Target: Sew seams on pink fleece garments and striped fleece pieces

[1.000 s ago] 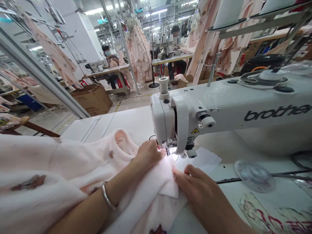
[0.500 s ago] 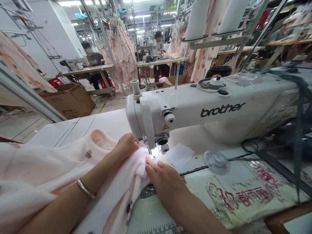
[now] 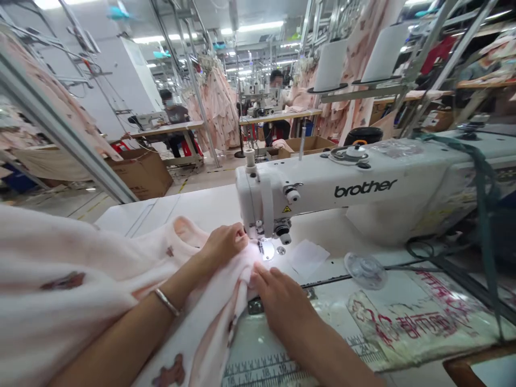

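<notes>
A pale pink fleece garment (image 3: 133,258) with small brown motifs spreads over the left of the machine bed, its edge running under the lit needle area of the white sewing machine (image 3: 314,185). My left hand (image 3: 228,244), with a silver bangle at the wrist, is closed on the cloth just left of the presser foot; its fingers curl under and partly out of sight. On the near side of the needle, my right hand (image 3: 282,298) grips the garment's edge, fingertips pressed together on it.
White paper pieces (image 3: 308,257) and a clear round plastic piece (image 3: 366,270) lie right of the needle. A printed ruler (image 3: 258,371) runs along the front edge. Thread cones (image 3: 331,65) stand behind the machine. A cardboard box (image 3: 141,172) and people at other machines are further back.
The head view has shifted, so the machine and both hands appear further right. Fingers of my left hand look more curled. Both hands stay on the garment beside the needle.
</notes>
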Available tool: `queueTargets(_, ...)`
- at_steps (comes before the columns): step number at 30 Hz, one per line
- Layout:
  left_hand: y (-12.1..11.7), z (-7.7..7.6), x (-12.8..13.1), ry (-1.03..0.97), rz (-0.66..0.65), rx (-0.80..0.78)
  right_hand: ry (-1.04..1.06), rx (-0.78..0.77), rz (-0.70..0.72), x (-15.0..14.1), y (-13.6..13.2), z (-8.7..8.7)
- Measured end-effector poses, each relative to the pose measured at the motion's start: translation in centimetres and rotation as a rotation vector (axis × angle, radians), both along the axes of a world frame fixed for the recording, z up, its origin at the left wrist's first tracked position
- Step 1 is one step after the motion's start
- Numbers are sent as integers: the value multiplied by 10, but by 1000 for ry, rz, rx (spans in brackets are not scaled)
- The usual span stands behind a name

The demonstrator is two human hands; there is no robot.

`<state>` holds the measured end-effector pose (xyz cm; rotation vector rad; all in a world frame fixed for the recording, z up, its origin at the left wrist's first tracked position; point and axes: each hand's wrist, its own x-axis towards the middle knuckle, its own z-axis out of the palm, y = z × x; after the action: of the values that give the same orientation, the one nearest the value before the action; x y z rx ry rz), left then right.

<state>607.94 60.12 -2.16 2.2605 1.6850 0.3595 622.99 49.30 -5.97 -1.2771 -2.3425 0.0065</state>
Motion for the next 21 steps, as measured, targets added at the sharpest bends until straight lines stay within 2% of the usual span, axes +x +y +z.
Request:
queueTargets(2,-28,22,-11,-17,8,14,98,47,36,-4,-8,13)
queueTargets(4,-68,49,-21,-84,3,-11,225,99,113,-11,-24,27)
queueTargets(6,-111,75,-28,-251,-15,-93,366,118,173,-19,-44,39)
queueTargets(8,-146,94,-30,-411,-42,-183,527,65,188,-24,-63,48)
queueTargets(9,-159,99,-31,-466,-49,-223,608,-9,166,-25,-70,52)
queueTargets(11,-175,104,-31,-503,-25,-270,786,-257,128,-21,-77,60)
queueTargets(14,-182,104,-33,-498,70,-299,982,-745,180,-8,-77,72)
queueTargets(16,-182,103,-32,-492,88,-330,1038,-924,239,-1,-74,79)
queueTargets(19,-175,99,-27,-492,52,-337,1016,-954,242,9,-68,78)
queueTargets(21,-165,92,-30,-442,51,-271,887,-820,201,24,-61,65)
